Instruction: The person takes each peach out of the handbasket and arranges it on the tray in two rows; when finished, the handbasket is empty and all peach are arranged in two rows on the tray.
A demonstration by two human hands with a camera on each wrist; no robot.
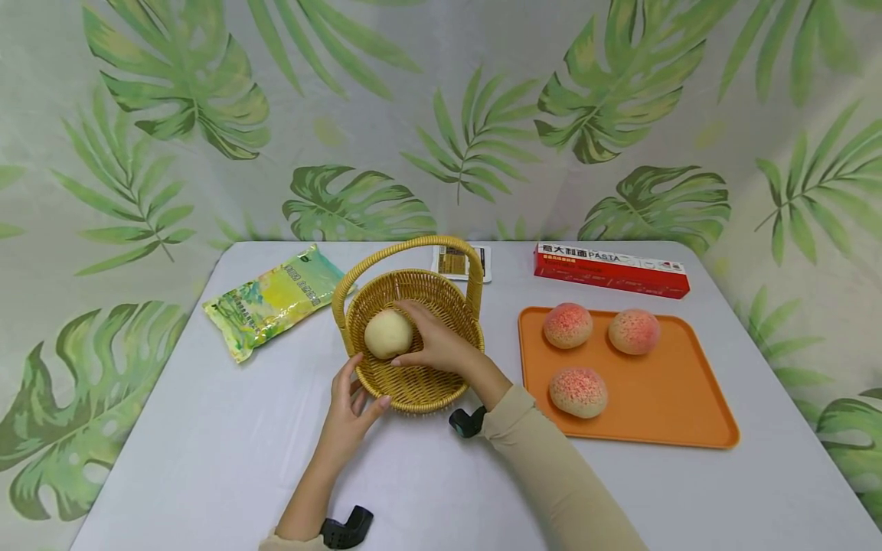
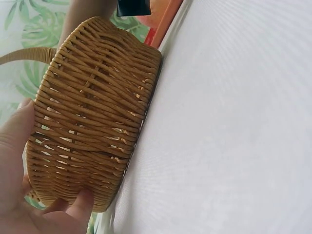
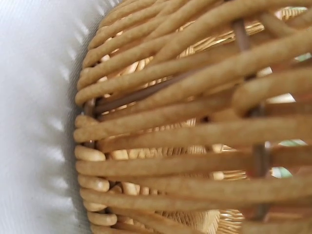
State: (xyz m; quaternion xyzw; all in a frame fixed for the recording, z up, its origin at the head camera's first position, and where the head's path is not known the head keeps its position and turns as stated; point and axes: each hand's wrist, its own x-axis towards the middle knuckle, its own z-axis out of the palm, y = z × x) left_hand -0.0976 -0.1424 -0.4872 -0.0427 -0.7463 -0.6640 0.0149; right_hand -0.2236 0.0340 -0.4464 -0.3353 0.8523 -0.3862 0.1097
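A round wicker basket [image 1: 420, 394] with a tall arched handle stands on the table. My left hand [image 1: 347, 409] holds its near left side, thumb at the rim and fingers against the outer weave, as the left wrist view also shows. Inside the basket lies a pale yellow round fruit [image 1: 388, 334]. My right hand [image 1: 441, 344] reaches over the rim and grips this fruit from the right, thumb on the near side and fingers on the far side. The basket wall [image 3: 195, 136] fills the right wrist view and hides that hand there.
Right of the basket is an orange tray [image 1: 661, 398] with three pink-and-cream peaches [image 1: 579, 392]. Behind it lies a red-and-white pasta box [image 1: 609, 272]. A yellow-green packet [image 1: 276, 298] lies at the left, and a small white-and-brown packet [image 1: 455, 262] behind the basket.
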